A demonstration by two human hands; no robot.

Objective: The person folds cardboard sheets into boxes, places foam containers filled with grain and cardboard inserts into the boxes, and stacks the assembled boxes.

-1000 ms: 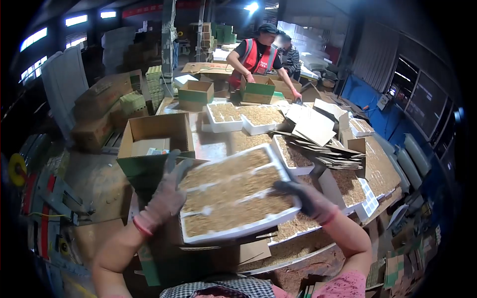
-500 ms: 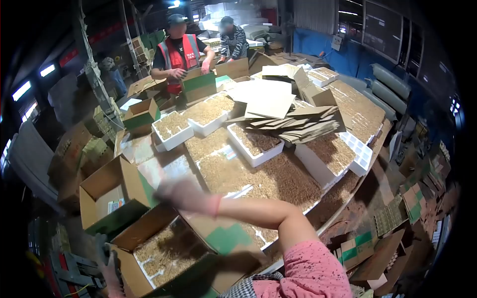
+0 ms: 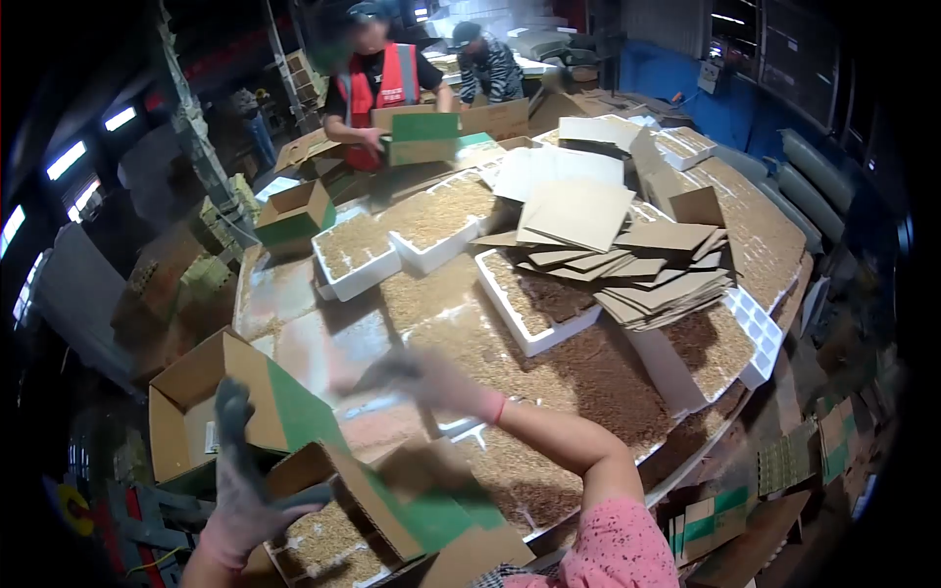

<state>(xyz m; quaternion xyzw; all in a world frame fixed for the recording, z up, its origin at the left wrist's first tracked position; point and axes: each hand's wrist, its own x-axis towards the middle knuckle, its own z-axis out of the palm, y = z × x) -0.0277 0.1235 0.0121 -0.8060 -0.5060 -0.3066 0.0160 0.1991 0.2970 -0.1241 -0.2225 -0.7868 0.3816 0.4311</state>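
Note:
My left hand (image 3: 240,490), in a grey-palmed glove, is raised over the near cardboard box with its fingers and thumb spread, holding nothing. Inside that green-and-brown box (image 3: 387,510) lies a white tray of light brown grainy material (image 3: 328,544). My right hand (image 3: 431,382), gloved and blurred, hovers over the work surface beyond the box's right flap; its fingers reach left and nothing shows in them. Just left of the near box is another open box (image 3: 294,402) with a small label inside.
Filled white trays (image 3: 358,255) cover the large table (image 3: 294,338). Flat cardboard sheets (image 3: 578,211) are piled on trays at centre right. An empty-celled white tray (image 3: 757,338) sits at the right edge. Across the table, a person in a red vest (image 3: 397,78) handles a box; another person (image 3: 487,71) is behind.
The filled tray, earlier between both hands, now lies in the near box. Since the last frame my left hand has risen from the box's left side, and my right hand has moved rightward.

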